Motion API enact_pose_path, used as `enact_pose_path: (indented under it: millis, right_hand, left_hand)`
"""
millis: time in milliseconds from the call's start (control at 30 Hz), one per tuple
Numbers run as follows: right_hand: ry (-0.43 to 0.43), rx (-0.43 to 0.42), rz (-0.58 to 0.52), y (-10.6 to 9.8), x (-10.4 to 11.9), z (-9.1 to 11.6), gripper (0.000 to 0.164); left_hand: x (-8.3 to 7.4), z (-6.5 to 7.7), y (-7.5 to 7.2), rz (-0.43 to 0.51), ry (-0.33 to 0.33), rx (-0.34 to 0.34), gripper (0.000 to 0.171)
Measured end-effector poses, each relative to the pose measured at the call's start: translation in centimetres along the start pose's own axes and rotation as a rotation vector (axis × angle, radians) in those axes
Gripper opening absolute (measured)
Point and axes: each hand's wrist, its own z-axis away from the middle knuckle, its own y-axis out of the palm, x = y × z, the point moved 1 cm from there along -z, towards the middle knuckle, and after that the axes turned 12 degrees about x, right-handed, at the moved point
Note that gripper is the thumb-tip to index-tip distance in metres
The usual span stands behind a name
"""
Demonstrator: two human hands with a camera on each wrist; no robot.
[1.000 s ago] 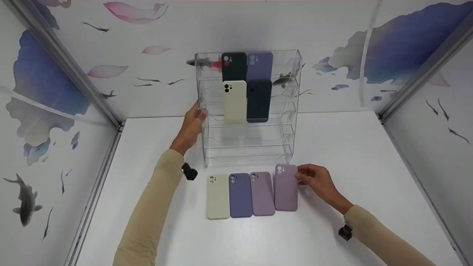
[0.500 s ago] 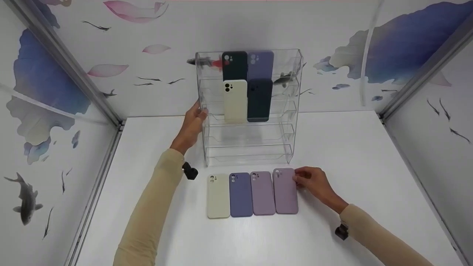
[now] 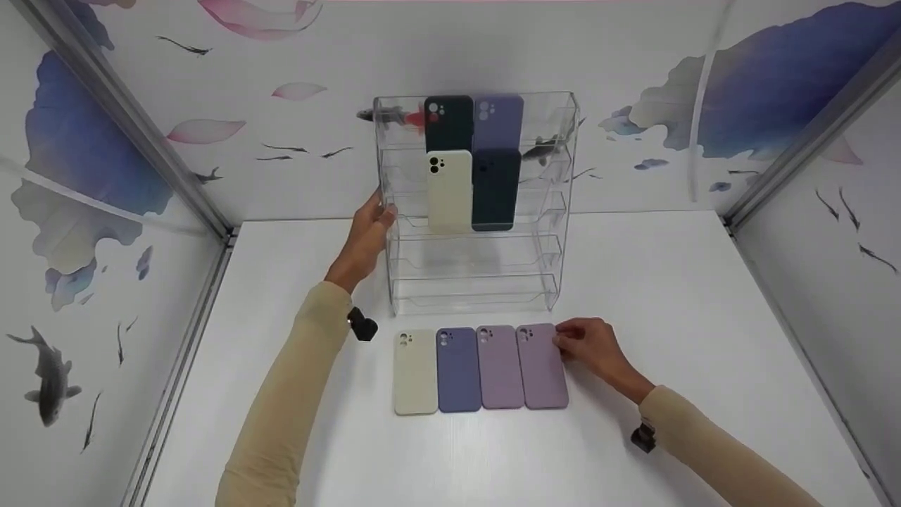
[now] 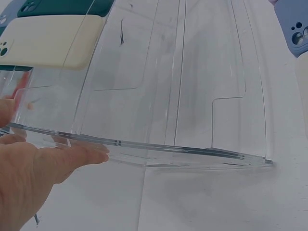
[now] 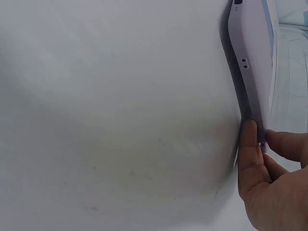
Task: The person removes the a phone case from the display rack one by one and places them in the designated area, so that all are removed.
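A clear acrylic display rack (image 3: 479,289) stands on the table with its tiers facing me. My left hand (image 3: 362,243) grips its left side panel; the left wrist view shows the thumb and fingers on either side of that edge. At the right end of a row of phone cases, my right hand (image 3: 595,348) pinches the upper right corner of a light purple phone case (image 3: 543,370). In the right wrist view that corner of the case is slightly raised between thumb and fingers. Left of it lie another light purple case (image 3: 501,370), a blue-violet case (image 3: 459,373) and a cream case (image 3: 415,377).
On the rack's top tier lean a dark green case (image 3: 448,121) and a violet case (image 3: 498,121). Below them are a cream case (image 3: 449,193) and a dark case (image 3: 496,193). Patterned walls enclose the white table (image 3: 654,274) behind and on both sides.
My right hand has brought the rightmost light purple case left and toward me, down into line with the row, beside the other light purple case. My left hand stays on the rack.
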Motion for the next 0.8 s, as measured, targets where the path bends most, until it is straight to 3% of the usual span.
enact_pose_path:
  millis: [800]
  right_hand:
    - [-0.028, 0.026, 0.023, 2.2, 1.9, -0.7, 0.015]
  left_hand:
    - [-0.1, 0.1, 0.1, -0.005, -0.024, 0.0, 0.067]
